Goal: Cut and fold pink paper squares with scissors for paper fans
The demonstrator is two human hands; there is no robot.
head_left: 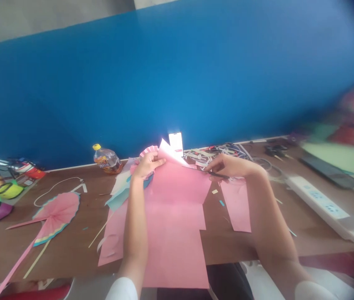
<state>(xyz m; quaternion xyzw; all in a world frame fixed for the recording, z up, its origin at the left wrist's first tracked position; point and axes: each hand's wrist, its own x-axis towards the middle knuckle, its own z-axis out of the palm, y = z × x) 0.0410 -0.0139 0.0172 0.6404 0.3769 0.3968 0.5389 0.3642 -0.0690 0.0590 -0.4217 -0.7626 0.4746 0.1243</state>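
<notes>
Just in front of the lit phone (pixel 177 142), on my side of it, a large pink sheet (pixel 175 237) spreads over the surface (pixel 227 248) and past that near edge. Slightly left of the phone, my left grip (pixel 146 165) is pinched on the sheet's far part, where a pale flap (pixel 168 153) curls up. To the phone's right, my right grip (pixel 226 166) is closed around a slim dark tool (pixel 219 175) set at the sheet; scissors or blade, I cannot tell. I judge the step in hand to be cutting across that far part. The next move seems to call for taut paper and a steady line from the tool.
</notes>
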